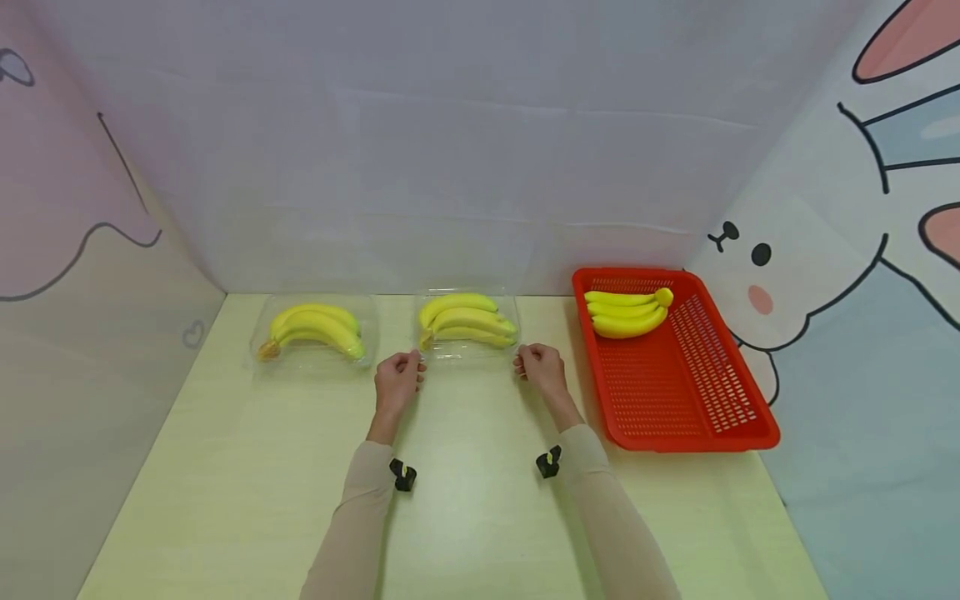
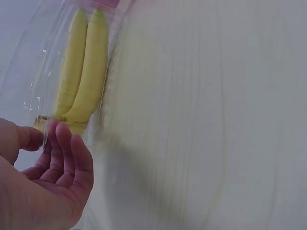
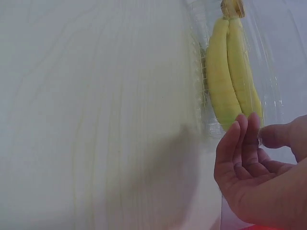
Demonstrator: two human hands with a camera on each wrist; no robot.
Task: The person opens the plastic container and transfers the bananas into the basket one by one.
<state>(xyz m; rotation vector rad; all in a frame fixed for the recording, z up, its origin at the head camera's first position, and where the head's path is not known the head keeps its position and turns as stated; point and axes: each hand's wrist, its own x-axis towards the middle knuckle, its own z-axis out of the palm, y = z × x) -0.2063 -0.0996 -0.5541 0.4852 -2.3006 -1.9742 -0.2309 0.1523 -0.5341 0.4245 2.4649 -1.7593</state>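
A clear plastic container (image 1: 472,352) with a bunch of bananas (image 1: 467,320) in it sits at the back middle of the table. My left hand (image 1: 397,385) pinches its front left corner between thumb and fingertips. At the front right corner, my right hand (image 1: 543,368) does the same. In the left wrist view the left thumb and fingers meet on the thin plastic edge near the banana stem (image 2: 45,120). The right wrist view has the right hand (image 3: 254,167) at the edge by the banana tips.
To the left lies another clear container (image 1: 367,312) with bananas (image 1: 315,327). A red plastic basket (image 1: 652,396) stands on the right, a banana bunch (image 1: 628,313) at its far end. A pale cloth wall (image 1: 450,167) rises behind the table (image 1: 465,500).
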